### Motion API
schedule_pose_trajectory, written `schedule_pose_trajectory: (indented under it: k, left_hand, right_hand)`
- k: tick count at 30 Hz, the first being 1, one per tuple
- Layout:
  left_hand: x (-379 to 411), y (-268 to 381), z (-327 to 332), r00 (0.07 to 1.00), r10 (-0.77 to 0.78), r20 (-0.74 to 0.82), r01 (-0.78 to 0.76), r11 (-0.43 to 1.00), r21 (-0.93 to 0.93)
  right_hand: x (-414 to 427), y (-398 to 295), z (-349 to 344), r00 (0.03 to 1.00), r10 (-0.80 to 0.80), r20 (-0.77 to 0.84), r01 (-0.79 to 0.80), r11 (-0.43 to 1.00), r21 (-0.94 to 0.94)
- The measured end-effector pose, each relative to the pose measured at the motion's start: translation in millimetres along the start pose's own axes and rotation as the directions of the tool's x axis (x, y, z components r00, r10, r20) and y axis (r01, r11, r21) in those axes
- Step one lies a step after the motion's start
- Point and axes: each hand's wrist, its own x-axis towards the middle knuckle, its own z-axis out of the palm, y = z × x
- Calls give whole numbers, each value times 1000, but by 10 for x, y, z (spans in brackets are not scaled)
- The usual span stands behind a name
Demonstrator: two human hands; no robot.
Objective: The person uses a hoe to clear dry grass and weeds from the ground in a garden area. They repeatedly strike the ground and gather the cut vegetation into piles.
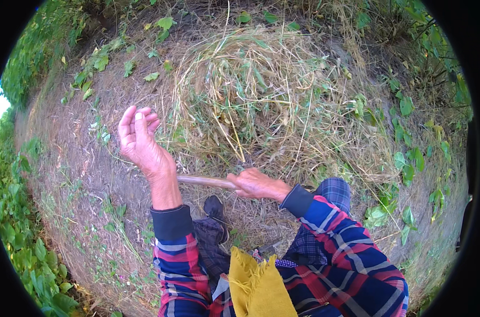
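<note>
My right hand point(255, 183) is closed around a smooth wooden stick point(204, 181), perhaps a tool's handle. From that fist the stick runs left and passes out of sight behind my left wrist. Raised to the left of the heap, my left hand point(139, 136) has loosely curled fingers, and I see nothing held in it. Beyond both hands lies a heap of cut dry grass and green stems point(255, 91). Several thick pale stalks point(232, 138) point from the heap towards my right hand.
My dark shoe point(214, 208) is on straw-littered ground point(85, 170). Leafy vines point(412, 166) trail along the right, with dense green bushes point(14, 190) on the left. A yellow fringed cloth point(257, 285) hangs at my front.
</note>
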Motion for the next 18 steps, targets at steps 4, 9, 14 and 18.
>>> schedule_pose_trajectory:
  k: [4,9,14,18]
  left_hand:
    - [12,-14,-10,997,-59,43,61,997,-52]
    - [-33,-42,72,993,-100,67,105,992,-77]
    - [-93,-128,151,986,-140,94,146,988,-57]
    - [-118,-223,198,973,-183,140,189,982,-30]
  right_hand:
    - [-154,221,-64,954,268,136,-234,946,-227]
    - [-603,521,-407,901,422,-101,-425,812,-400]
    - [-955,581,-656,756,426,-497,-601,752,-270]
    - [-1018,554,-777,597,379,-707,-630,767,-122]
